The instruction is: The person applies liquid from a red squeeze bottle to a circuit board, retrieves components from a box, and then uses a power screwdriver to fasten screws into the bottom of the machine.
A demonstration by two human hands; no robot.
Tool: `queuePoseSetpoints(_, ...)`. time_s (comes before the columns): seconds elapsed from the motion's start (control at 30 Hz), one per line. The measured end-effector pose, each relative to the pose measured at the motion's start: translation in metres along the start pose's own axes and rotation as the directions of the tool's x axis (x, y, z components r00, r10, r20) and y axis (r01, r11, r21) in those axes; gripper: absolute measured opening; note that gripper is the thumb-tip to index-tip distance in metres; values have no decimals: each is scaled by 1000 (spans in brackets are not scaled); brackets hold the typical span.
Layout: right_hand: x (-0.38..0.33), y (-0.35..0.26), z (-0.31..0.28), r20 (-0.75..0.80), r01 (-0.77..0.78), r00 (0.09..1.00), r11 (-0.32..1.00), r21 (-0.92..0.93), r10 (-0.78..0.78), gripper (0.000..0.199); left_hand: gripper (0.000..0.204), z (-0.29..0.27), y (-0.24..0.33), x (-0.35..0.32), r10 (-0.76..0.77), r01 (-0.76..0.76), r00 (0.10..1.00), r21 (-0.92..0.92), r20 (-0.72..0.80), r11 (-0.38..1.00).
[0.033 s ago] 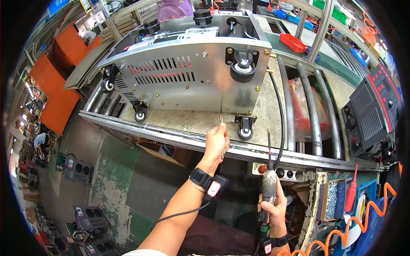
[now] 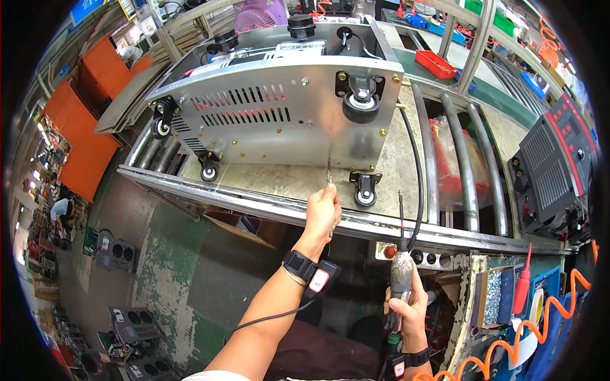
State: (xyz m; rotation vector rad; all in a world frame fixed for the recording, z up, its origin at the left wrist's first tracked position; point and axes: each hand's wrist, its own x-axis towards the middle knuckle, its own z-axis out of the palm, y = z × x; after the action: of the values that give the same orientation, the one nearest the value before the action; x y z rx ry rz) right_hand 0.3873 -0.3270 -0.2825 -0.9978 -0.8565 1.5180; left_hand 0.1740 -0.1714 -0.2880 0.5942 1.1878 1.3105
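Observation:
My left hand is closed around a thin metal rod, its tip close to the lower edge of a metal chassis. I cannot make out the rod's kind or whether it touches the panel. My right hand grips a grey power screwdriver upright, with its long bit pointing up in front of the bench edge. The chassis lies on its side, slotted panel toward me. One black caster is on its upper right, others at its left. Another caster stands by its lower right corner.
Steel rollers run right of the chassis, with a red bagged item beneath. A black-and-red machine stands far right. Below it are a bin of small screws, a red bottle and a coiled orange hose.

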Motion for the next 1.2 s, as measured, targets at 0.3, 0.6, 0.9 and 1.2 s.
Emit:
queuePoseSetpoints(0.3,8,-18,19,27,-1,1000,998,-60,2,94,40,16,-26,20,67,-58,991,80,-116,995)
queuePoseSetpoints(0.6,19,-23,25,5,-59,998,996,-61,59,93,45,-8,16,0,318,-146,946,961,65,236)
queuePoseSetpoints(0.9,12,-25,39,6,-50,999,994,-97,51,93,41,9,-9,23,71,-62,996,166,-48,984)
queuePoseSetpoints(1.2,4,-47,34,-38,-30,999,998,-62,27,91,33,-2,67,20,-507,535,835,-100,214,839)
